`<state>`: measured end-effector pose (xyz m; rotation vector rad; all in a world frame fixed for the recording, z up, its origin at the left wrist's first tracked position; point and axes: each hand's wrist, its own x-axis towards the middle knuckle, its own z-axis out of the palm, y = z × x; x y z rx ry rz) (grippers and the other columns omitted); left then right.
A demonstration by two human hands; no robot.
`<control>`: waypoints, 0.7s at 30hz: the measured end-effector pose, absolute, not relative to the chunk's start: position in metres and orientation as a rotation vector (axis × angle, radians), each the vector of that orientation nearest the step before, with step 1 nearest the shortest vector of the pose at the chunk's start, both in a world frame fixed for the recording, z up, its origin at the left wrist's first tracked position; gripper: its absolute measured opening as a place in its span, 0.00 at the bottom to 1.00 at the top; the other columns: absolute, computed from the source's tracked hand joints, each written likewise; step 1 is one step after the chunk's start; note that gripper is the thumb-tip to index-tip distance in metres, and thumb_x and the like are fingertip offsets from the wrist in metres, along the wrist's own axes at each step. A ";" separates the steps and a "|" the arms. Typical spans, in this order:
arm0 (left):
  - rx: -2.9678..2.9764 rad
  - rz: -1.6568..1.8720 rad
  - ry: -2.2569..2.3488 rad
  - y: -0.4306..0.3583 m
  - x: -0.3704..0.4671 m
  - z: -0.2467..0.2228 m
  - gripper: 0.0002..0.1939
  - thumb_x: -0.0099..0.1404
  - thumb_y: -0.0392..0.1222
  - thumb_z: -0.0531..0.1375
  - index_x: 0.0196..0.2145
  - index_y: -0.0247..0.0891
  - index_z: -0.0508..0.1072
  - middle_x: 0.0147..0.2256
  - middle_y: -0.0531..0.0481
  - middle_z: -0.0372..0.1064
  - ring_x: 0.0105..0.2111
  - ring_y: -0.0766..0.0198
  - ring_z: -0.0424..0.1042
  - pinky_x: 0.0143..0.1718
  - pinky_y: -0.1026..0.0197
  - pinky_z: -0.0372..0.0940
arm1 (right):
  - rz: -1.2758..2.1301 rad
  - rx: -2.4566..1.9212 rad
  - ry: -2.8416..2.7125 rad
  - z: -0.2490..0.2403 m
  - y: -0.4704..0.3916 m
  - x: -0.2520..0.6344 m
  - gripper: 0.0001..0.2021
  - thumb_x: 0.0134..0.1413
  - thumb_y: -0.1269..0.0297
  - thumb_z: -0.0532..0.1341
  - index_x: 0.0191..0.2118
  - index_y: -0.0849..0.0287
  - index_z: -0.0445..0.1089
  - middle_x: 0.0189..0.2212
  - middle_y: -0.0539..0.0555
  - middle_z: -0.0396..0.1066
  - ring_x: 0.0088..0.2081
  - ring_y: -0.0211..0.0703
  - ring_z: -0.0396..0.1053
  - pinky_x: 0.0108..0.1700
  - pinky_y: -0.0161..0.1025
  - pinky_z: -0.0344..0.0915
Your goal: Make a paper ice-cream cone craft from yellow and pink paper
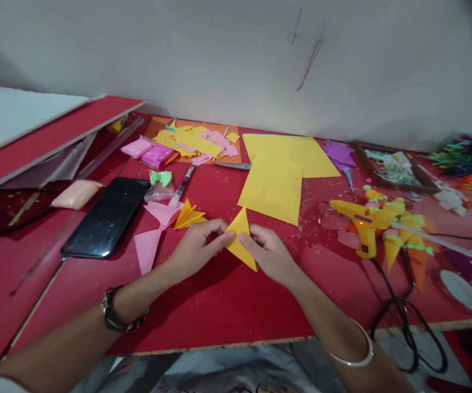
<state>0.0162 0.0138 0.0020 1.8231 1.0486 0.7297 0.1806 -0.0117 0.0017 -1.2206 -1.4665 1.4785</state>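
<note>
A folded yellow paper, shaped like a narrow diamond, is held above the red table between both hands. My left hand pinches its left edge, thumb on top and fingers curled behind. My right hand grips the right edge the same way. Just left of my left hand lie a pleated orange-yellow paper piece and pink paper pieces. Beyond the hands, large yellow sheets overlap on the table.
A black phone lies at left. Yellow and pink scraps and scissors are toward the wall. A glue gun with its light lit rests at right, beside decorated paper cones and looping black cables.
</note>
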 end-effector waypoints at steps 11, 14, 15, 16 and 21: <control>1.793 0.591 0.997 0.014 0.013 0.001 0.20 0.63 0.47 0.48 0.17 0.35 0.59 0.14 0.57 0.56 0.16 0.74 0.57 0.19 0.70 0.51 | 1.211 -1.281 -1.574 0.002 -0.014 0.179 0.09 0.55 0.58 0.49 0.36 0.57 0.61 0.24 0.47 0.59 0.25 0.34 0.58 0.26 0.32 0.56; 1.743 0.634 1.066 0.017 0.012 0.002 0.22 0.62 0.47 0.49 0.14 0.35 0.57 0.12 0.58 0.54 0.14 0.75 0.55 0.17 0.70 0.50 | 1.255 -1.189 -1.551 0.006 -0.015 0.178 0.28 0.48 0.62 0.58 0.54 0.51 0.46 0.39 0.52 0.61 0.33 0.36 0.64 0.34 0.35 0.62; 1.696 0.645 1.085 0.017 0.012 0.002 0.22 0.62 0.48 0.49 0.14 0.35 0.56 0.11 0.58 0.53 0.13 0.75 0.54 0.16 0.70 0.49 | 1.225 -1.168 -1.594 0.008 -0.016 0.178 0.32 0.45 0.64 0.60 0.55 0.51 0.44 0.44 0.54 0.59 0.37 0.38 0.64 0.38 0.36 0.63; 1.643 0.654 1.100 0.017 0.011 0.001 0.23 0.62 0.48 0.48 0.13 0.35 0.56 0.11 0.58 0.52 0.12 0.76 0.53 0.15 0.70 0.48 | 1.179 -1.147 -1.655 0.009 -0.016 0.178 0.33 0.43 0.67 0.61 0.55 0.51 0.45 0.47 0.55 0.57 0.42 0.40 0.63 0.42 0.38 0.62; 1.461 0.682 1.122 0.017 0.012 0.001 0.24 0.61 0.47 0.48 0.11 0.35 0.55 0.09 0.58 0.50 0.10 0.77 0.51 0.12 0.71 0.45 | 1.002 -1.117 -1.855 0.010 -0.014 0.180 0.19 0.46 0.74 0.55 0.46 0.55 0.58 0.43 0.53 0.61 0.45 0.40 0.60 0.48 0.40 0.58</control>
